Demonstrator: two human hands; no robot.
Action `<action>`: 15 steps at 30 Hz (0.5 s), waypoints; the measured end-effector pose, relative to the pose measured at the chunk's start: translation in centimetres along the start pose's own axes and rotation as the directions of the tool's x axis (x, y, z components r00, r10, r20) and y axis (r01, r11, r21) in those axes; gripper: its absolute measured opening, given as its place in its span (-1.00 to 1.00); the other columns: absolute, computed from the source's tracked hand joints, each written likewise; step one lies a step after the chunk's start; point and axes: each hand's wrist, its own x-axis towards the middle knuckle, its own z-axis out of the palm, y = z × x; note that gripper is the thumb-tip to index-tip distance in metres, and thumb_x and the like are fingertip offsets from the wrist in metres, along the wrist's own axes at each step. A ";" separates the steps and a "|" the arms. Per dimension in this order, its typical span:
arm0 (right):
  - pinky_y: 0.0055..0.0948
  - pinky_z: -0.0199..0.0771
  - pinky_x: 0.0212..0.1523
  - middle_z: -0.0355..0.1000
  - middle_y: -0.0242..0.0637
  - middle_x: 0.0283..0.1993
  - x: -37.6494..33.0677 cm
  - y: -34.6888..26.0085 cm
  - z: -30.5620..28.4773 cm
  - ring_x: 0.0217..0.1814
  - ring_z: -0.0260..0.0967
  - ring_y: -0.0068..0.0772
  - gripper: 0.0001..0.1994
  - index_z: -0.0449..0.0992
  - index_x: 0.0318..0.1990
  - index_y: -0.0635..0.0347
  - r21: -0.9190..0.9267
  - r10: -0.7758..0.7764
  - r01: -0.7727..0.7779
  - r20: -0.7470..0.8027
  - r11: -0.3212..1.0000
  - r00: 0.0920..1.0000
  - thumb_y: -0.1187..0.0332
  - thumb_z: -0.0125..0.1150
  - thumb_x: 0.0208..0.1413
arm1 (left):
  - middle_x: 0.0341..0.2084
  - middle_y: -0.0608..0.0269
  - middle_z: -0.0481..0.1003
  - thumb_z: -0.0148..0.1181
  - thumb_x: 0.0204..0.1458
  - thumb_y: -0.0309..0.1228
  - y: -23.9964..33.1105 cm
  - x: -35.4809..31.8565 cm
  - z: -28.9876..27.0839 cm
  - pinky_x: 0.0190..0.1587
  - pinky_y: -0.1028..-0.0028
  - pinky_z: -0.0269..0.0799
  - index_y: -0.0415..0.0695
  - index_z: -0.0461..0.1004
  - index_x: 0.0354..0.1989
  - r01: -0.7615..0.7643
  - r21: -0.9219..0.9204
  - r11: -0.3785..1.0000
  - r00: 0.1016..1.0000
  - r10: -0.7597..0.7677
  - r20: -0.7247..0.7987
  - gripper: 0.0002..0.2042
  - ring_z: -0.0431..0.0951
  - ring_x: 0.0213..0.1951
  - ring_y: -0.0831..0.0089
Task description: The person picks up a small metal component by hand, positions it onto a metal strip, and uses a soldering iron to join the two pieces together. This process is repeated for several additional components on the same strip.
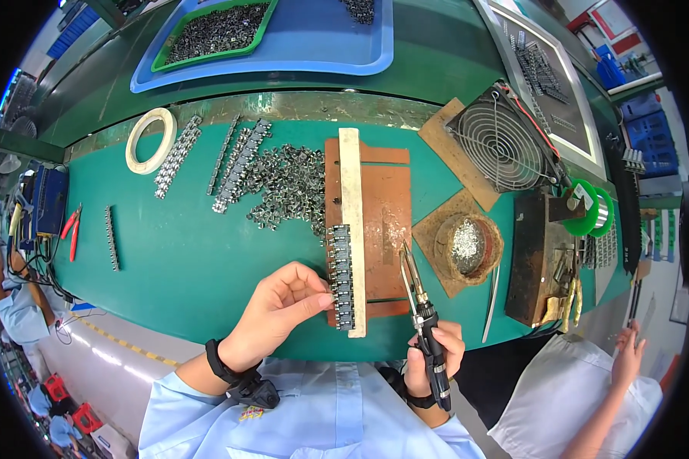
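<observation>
My left hand [277, 312] is closed in a pinch, thumb and finger at the left edge of a strip of black components [344, 279]. Whatever sits between the fingertips is hidden or too small to name. That strip lies lengthwise along a pale bar [350, 180], which is set on a brown board [385, 206]. In my right hand [445, 353] is a soldering iron [425, 317] with a black handle. Its thin metal tip points up over the board's right edge, apart from the strip.
Beyond my left hand lies a pile of small metal parts [287, 180], with finished-looking strips [241, 164] beside it. Red pliers [72, 232] and a tape roll [150, 141] are at left. Rightward stand a round tin [488, 269], a fan [501, 141] and a green solder spool [582, 206].
</observation>
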 end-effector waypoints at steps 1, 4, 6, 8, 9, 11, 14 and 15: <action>-0.58 0.26 -0.50 0.20 -0.13 -0.26 0.0 0.0 0.0 -0.51 0.22 -0.51 -0.61 0.21 -0.12 0.23 0.002 0.003 -0.003 -0.002 1.000 1.000 0.31 0.21 -0.06 | -0.42 0.31 0.41 0.09 -0.02 -0.59 0.1 0.0 0.0 -0.19 0.60 0.33 -0.19 0.30 -0.38 0.000 -0.002 1.000 1.000 0.000 0.000 -0.90 0.42 -0.32 0.58; -0.58 0.25 -0.50 0.19 -0.12 -0.25 -0.1 -0.1 0.0 -0.50 0.22 -0.52 -0.61 0.21 -0.12 0.23 0.005 0.011 -0.011 -0.005 1.000 1.000 0.31 0.21 -0.06 | -0.41 0.31 0.41 0.09 -0.02 -0.58 0.5 0.0 0.1 -0.19 0.61 0.32 -0.19 0.30 -0.38 0.030 0.024 0.999 0.999 -0.031 0.011 -0.91 0.42 -0.32 0.59; -0.53 0.25 -0.47 0.21 -0.15 -0.30 0.0 -0.4 0.0 -0.50 0.21 -0.50 -0.60 0.22 -0.13 0.22 0.046 0.051 -0.050 -0.026 0.998 0.998 0.28 0.22 -0.07 | -0.41 0.31 0.41 0.09 -0.02 -0.58 0.5 0.1 0.0 -0.19 0.61 0.32 -0.19 0.30 -0.38 0.036 0.022 0.999 0.999 -0.036 0.013 -0.91 0.42 -0.32 0.60; -0.51 0.25 -0.46 0.22 -0.17 -0.33 0.2 -0.7 -0.2 -0.50 0.21 -0.49 -0.59 0.22 -0.13 0.22 0.065 0.072 -0.069 -0.035 0.995 0.997 0.27 0.23 -0.08 | -0.41 0.31 0.42 0.09 -0.02 -0.58 0.4 0.2 -0.1 -0.20 0.62 0.32 -0.19 0.30 -0.38 0.048 0.020 0.999 0.999 -0.048 0.018 -0.91 0.42 -0.32 0.60; -0.48 0.25 -0.46 0.25 -0.15 -0.34 0.3 -0.9 -0.5 -0.49 0.22 -0.44 -0.59 0.26 -0.15 0.21 0.111 0.030 -0.027 -0.026 0.993 0.999 0.30 0.27 -0.14 | -0.41 0.31 0.42 0.09 -0.02 -0.58 0.5 0.2 -0.1 -0.20 0.62 0.32 -0.19 0.30 -0.38 0.048 0.017 0.999 0.999 -0.048 0.018 -0.91 0.42 -0.32 0.60; -0.41 0.26 -0.44 0.32 -0.12 -0.37 0.6 -1.3 -1.1 -0.46 0.24 -0.33 -0.58 0.34 -0.20 0.21 0.204 -0.055 0.057 -0.014 0.977 0.998 0.35 0.36 -0.25 | -0.41 0.31 0.42 0.09 -0.02 -0.59 0.5 0.1 -0.2 -0.20 0.62 0.33 -0.19 0.30 -0.38 0.054 0.017 0.998 0.998 -0.054 0.021 -0.91 0.42 -0.32 0.60; -0.36 0.21 -0.41 0.28 -0.23 -0.47 1.3 -2.6 -1.7 -0.50 0.20 -0.40 -0.58 0.33 -0.23 0.20 0.156 -0.065 0.052 0.077 0.986 0.995 0.21 0.33 -0.22 | -0.40 0.30 0.42 0.09 -0.02 -0.59 0.6 0.1 -0.4 -0.20 0.63 0.33 -0.19 0.30 -0.38 0.063 0.011 0.998 0.998 -0.063 0.022 -0.91 0.42 -0.32 0.60; -0.34 0.18 -0.39 0.26 -0.28 -0.51 1.4 -2.8 -1.8 -0.52 0.18 -0.44 -0.57 0.32 -0.25 0.20 0.133 -0.069 0.053 0.122 0.990 0.990 0.15 0.32 -0.20 | -0.40 0.30 0.42 0.09 -0.02 -0.59 0.6 0.1 -0.5 -0.21 0.63 0.33 -0.19 0.30 -0.38 0.067 0.007 0.998 0.998 -0.067 0.020 -0.91 0.42 -0.32 0.60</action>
